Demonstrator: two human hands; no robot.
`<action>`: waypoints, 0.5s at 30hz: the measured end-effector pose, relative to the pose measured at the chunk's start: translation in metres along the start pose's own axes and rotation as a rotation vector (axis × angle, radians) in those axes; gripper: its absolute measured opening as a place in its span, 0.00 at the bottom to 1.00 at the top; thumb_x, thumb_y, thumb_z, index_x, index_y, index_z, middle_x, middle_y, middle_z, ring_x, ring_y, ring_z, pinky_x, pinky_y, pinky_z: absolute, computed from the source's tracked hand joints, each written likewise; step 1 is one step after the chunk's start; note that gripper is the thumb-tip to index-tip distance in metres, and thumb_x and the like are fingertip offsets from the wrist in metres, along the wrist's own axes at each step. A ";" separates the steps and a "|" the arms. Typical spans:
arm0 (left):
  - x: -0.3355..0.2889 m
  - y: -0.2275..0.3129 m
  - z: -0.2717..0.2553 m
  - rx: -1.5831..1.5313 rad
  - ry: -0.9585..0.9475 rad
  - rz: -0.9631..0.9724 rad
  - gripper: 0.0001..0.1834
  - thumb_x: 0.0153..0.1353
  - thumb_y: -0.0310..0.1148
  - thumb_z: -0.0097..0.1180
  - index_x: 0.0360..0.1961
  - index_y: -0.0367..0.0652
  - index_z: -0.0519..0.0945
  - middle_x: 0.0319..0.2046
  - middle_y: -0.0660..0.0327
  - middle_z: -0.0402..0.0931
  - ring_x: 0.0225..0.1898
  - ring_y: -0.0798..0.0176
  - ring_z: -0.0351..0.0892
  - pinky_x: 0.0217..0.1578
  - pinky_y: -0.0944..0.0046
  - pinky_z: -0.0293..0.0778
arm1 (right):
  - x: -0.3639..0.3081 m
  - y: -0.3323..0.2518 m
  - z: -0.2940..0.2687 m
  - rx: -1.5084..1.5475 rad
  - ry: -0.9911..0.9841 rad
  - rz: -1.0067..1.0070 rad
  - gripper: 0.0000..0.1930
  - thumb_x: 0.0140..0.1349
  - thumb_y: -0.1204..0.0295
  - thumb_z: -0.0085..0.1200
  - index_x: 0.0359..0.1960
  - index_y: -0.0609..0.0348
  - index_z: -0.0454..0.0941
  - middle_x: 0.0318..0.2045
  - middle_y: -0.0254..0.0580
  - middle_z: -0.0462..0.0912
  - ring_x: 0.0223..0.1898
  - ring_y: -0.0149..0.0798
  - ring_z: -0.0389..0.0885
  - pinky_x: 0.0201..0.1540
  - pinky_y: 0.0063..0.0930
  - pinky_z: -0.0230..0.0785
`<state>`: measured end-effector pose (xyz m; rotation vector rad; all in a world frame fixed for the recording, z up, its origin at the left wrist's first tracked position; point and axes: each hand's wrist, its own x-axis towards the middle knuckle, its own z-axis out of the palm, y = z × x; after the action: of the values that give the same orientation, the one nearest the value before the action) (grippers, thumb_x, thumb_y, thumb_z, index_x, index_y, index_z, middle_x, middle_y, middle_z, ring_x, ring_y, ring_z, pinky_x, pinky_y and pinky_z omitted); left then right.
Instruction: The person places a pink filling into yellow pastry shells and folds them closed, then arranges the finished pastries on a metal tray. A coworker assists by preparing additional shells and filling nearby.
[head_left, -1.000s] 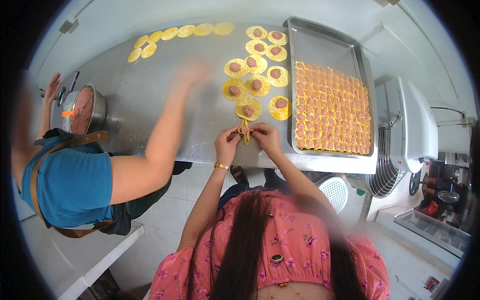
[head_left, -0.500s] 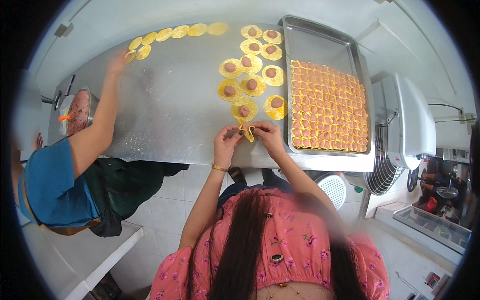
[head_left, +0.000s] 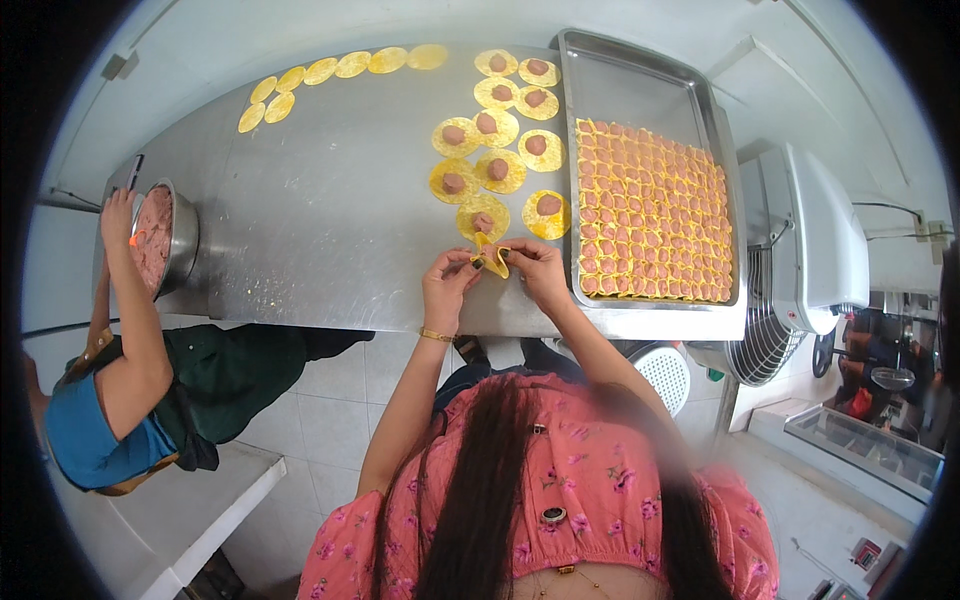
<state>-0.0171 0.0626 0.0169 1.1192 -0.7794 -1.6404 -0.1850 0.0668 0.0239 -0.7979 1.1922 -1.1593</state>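
Between my two hands a yellow dumpling wrapper (head_left: 495, 264) is pinched up into folds, held just above the near edge of the steel table. My left hand (head_left: 450, 280) grips its left side with thumb and fingers, while my right hand (head_left: 537, 273) pinches the right side. Meat inside the fold is mostly hidden by fingers and wrapper. Directly beyond it, a flat round wrapper with a lump of pink meat (head_left: 482, 217) lies on the table. Several more topped wrappers (head_left: 498, 170) stretch away in loose columns.
To the right, a deep metal tray (head_left: 570, 180) holds tight rows of open-topped dumplings (head_left: 655, 215). Bare yellow wrappers (head_left: 352, 65) line the table's far left. A co-worker's hand (head_left: 118, 212) is at a steel bowl (head_left: 182, 240) of minced meat. A white machine (head_left: 815, 230) stands beyond the tray.
The co-worker's arm has drawn back from the bare wrappers to the meat bowl. My fingers have shifted slightly on the wrapper, whose folds now stand wider apart.
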 end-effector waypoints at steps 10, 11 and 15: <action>-0.007 0.007 0.010 -0.056 -0.053 -0.002 0.07 0.59 0.22 0.56 0.37 0.40 0.71 0.51 0.61 0.68 0.46 0.69 0.74 0.42 0.68 0.77 | -0.010 0.002 0.001 0.090 -0.090 -0.071 0.16 0.56 0.84 0.53 0.47 0.64 0.72 0.43 0.38 0.79 0.45 0.28 0.76 0.50 0.21 0.67; -0.012 0.007 0.011 -0.102 -0.028 0.002 0.08 0.58 0.21 0.57 0.37 0.39 0.72 0.51 0.60 0.68 0.44 0.69 0.75 0.40 0.69 0.77 | -0.009 0.003 0.000 0.057 -0.075 -0.037 0.16 0.55 0.85 0.53 0.47 0.64 0.73 0.43 0.38 0.79 0.44 0.28 0.77 0.50 0.22 0.68; -0.017 0.009 0.005 -0.066 -0.063 0.016 0.09 0.57 0.19 0.56 0.39 0.36 0.73 0.47 0.59 0.71 0.45 0.67 0.76 0.40 0.69 0.77 | -0.010 0.004 -0.010 -0.248 -0.045 -0.056 0.18 0.53 0.85 0.54 0.47 0.64 0.75 0.40 0.39 0.79 0.40 0.29 0.78 0.46 0.22 0.70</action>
<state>-0.0166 0.0753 0.0315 1.0171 -0.7674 -1.6829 -0.1936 0.0781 0.0202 -1.0453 1.2989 -1.0451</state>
